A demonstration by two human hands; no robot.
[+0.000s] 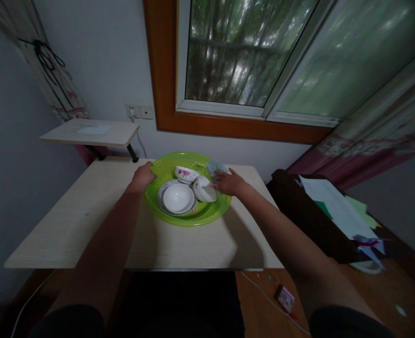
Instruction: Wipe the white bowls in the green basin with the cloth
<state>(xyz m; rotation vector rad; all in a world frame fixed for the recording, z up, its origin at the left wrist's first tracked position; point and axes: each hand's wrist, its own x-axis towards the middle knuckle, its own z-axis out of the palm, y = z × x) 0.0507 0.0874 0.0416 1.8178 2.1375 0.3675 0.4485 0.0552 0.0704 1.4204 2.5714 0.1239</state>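
Note:
A bright green plastic basin [207,218] stands on the wooden desk. My left hand [144,176] is closed on its left rim. Over the right rim reaches my right hand [229,182], its fingers spread above the grey-blue cloth [215,166] and close to a tilted white bowl [204,190]; whether they touch either is unclear. Inside the basin, a white bowl [178,198] rests on a grey-patterned plate [162,203]. Behind them sits a white bowl with pink flowers [186,175]. A small yellow striped piece [193,210] shows beside the plate.
A raised shelf [63,131] with a paper label stands at the desk's [70,234] back left. Behind are a wall socket [132,111] and a wood-framed window [228,123]. Papers [337,206] lie on a dark piece of furniture at right. A small pink box [285,299] is on the floor.

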